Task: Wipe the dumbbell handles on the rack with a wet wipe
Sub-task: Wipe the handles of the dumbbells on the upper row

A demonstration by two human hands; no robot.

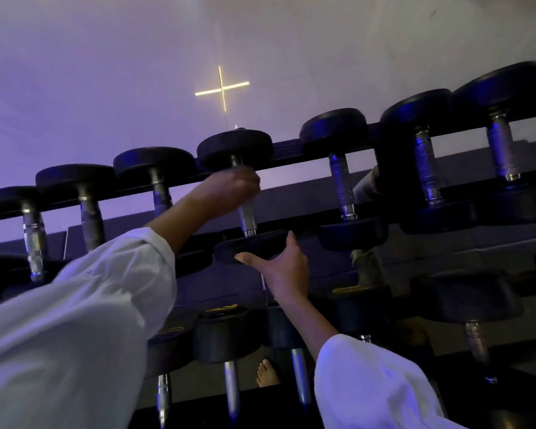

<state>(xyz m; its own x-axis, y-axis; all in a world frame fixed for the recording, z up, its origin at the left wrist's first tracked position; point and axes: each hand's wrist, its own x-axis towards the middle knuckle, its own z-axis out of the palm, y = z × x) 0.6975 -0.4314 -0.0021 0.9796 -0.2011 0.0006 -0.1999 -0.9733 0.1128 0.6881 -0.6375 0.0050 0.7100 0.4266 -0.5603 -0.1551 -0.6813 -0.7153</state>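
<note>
Head camera showed us the dumbbell handle (247,216) mid-row on the top tier of the rack (291,151). Its long axis ran away from us, up the frame, from near head (251,246) to far head (234,147). Our left hand (229,184), blurred, curled round its far end; whether it held a wipe we could not tell. Our right hand (280,267) lay wide, fingers spread, against the near head.

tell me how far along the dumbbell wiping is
Done: cannot tell; no handle looks visibly wet. In hand: the left hand is curled round the handle of a middle top-row dumbbell, blurred, wipe not visible; the right hand is open at its near head. Remaining: at least the lower-row handles, no hand on them.
</note>
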